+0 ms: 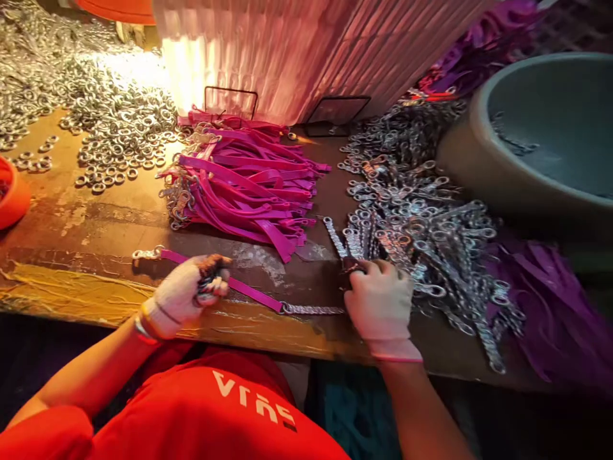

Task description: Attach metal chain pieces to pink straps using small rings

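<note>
My left hand (186,291), in a white glove with dark, stained fingertips, is curled closed above a magenta strap (256,295). Small metallic-looking bits show in its fingers, too unclear to name. One end of the strap has a metal clasp (146,253); the other joins a silver chain (313,310) that runs up to my right hand. Also gloved, my right hand (380,297) is closed at the edge of a heap of short chains (412,236). A short chain (335,237) sticks out past its dark fingertips, which hide the grip.
Behind the hands lies a pile of magenta straps (244,185). Loose metal rings (119,140) spread at left, near an orange container (12,195). A large grey tub (479,147) stands right, with purple straps (555,313) in front. A corrugated clear panel (268,57) rises behind.
</note>
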Demonstrator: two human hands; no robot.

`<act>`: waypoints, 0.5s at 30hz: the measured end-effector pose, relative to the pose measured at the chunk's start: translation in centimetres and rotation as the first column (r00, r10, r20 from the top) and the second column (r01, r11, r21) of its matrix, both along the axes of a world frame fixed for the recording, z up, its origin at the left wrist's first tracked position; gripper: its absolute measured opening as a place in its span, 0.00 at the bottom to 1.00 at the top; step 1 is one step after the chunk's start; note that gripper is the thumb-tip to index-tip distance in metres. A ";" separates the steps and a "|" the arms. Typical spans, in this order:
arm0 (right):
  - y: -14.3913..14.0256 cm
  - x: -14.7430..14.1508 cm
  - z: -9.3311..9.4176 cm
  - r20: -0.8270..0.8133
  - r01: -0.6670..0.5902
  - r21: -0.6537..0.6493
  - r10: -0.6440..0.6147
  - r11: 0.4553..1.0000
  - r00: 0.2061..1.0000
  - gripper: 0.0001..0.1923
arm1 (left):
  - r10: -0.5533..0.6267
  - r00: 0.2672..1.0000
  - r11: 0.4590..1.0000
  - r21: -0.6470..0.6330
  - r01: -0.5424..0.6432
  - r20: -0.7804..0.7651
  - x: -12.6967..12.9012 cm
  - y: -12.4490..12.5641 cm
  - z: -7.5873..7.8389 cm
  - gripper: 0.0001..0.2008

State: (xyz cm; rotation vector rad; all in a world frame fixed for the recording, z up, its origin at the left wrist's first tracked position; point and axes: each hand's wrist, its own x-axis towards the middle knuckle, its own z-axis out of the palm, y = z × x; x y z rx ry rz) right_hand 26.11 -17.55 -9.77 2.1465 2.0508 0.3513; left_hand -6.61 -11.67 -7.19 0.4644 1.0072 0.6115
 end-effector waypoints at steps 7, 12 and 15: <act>-1.2 -0.8 -1.8 -0.267 -0.136 0.289 0.216 0.948 0.939 0.15 | 0.112 0.985 0.992 -0.075 -0.103 0.130 3.8 -0.8 -1.7 0.04; -1.5 -8.3 -0.3 -0.546 -0.208 0.354 0.381 0.912 0.746 0.27 | 0.084 0.991 0.993 0.076 -0.092 0.107 4.5 -1.6 -2.1 0.11; -1.0 -11.0 0.6 -0.585 -0.292 0.401 0.488 0.868 0.648 0.29 | 0.040 0.992 0.993 0.107 -0.053 0.121 4.8 -1.7 -2.3 0.09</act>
